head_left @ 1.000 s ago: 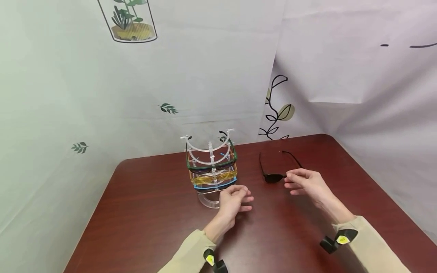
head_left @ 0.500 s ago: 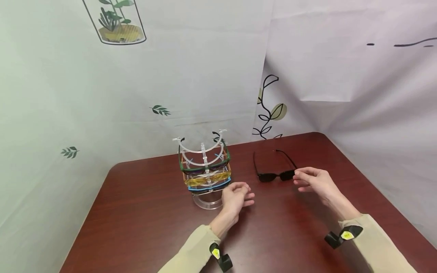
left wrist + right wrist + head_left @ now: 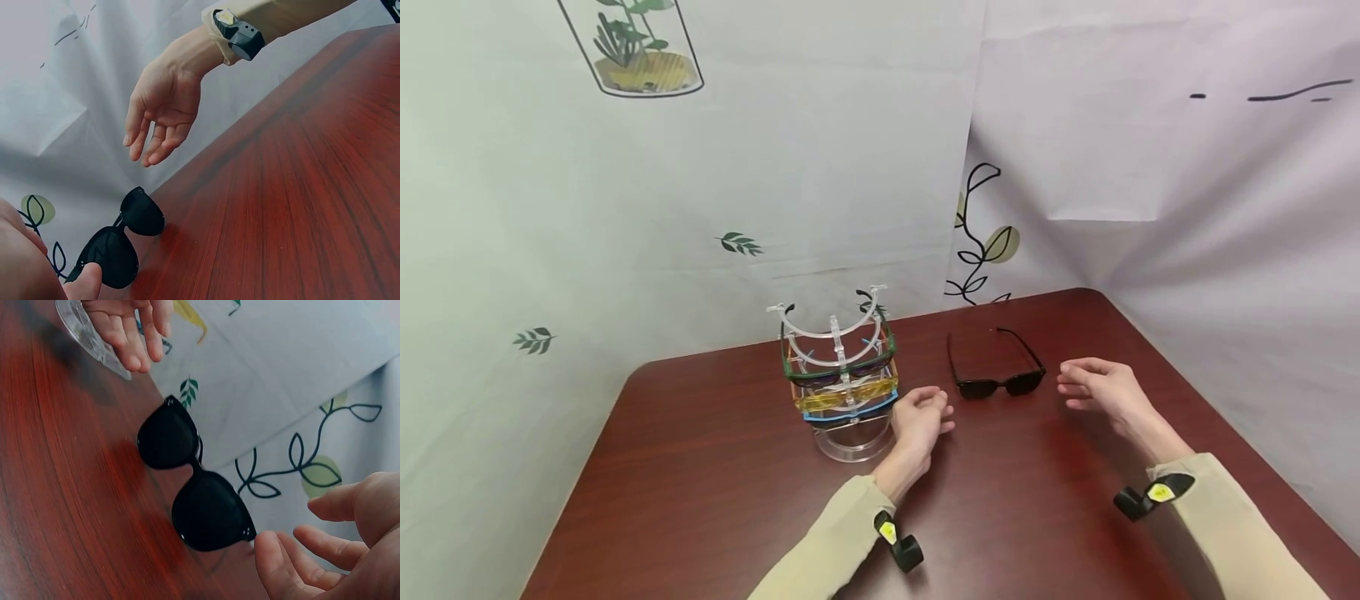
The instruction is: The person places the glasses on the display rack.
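Black sunglasses (image 3: 979,389) rest on the table with their arms unfolded toward the back. My right hand (image 3: 1105,387) hovers just right of them, fingers loosely bent and holding nothing. In the right wrist view a small part of the right fingers (image 3: 273,559) lies close to the corner of the sunglasses (image 3: 211,512). My left hand (image 3: 919,421) is between the sunglasses and a clear display stand (image 3: 852,454), its fingers relaxed. It partly covers the stand's right side. Green-framed glasses (image 3: 805,379), yellow glasses (image 3: 820,402) and blue-framed glasses (image 3: 835,417) hang on the stand.
The dark red wooden table (image 3: 700,483) has rounded back corners. A pale cloth backdrop (image 3: 820,167) with plant drawings hangs behind it and at the sides. The stand's topmost curved bar (image 3: 827,333) bears no glasses.
My right hand has come off the sunglasses and moved right of them, leaving them on the table. My left hand stays beside the stand. The head view has shifted slightly right.
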`<state>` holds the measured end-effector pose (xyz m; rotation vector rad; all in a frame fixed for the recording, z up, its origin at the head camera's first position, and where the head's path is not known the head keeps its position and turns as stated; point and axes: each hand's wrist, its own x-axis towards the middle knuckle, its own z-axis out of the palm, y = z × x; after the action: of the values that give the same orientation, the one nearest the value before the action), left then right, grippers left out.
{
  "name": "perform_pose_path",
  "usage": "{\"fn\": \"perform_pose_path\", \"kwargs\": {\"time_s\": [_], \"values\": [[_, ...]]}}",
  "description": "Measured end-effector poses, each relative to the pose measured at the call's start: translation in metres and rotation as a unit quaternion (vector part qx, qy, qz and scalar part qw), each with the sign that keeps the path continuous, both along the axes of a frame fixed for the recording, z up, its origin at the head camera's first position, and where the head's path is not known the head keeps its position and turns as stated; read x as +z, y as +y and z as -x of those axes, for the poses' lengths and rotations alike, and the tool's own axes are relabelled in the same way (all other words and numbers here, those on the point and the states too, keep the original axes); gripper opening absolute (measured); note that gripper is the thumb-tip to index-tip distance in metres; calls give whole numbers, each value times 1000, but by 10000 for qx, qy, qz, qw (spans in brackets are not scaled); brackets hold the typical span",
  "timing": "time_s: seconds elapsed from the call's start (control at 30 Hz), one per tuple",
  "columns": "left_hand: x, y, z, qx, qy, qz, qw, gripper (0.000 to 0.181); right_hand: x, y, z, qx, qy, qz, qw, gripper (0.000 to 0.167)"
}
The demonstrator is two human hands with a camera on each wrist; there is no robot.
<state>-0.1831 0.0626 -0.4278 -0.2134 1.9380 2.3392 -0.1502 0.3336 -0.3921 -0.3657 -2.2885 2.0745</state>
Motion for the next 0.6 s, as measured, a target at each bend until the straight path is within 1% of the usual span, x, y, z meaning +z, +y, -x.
{"fn": "perform_pose_path", "kwargs": {"time_s": [0.1,0.2,0.43,0.6], "values": [[-1,3,3,55,-26,97,9999,20,-4,3,4,-2,-87,-95,9999,31],[-1,6,8,112,-40,139,9998,21,-5,5,9,26,-131,-176,9998,34],[-3,13,20,159,-98,191,9996,22,-9,4,20,87,-227,-151,9996,47],[-7,18,25,232,-148,288,9992,22,-13,4,27,154,-229,-138,9995,49]]}}
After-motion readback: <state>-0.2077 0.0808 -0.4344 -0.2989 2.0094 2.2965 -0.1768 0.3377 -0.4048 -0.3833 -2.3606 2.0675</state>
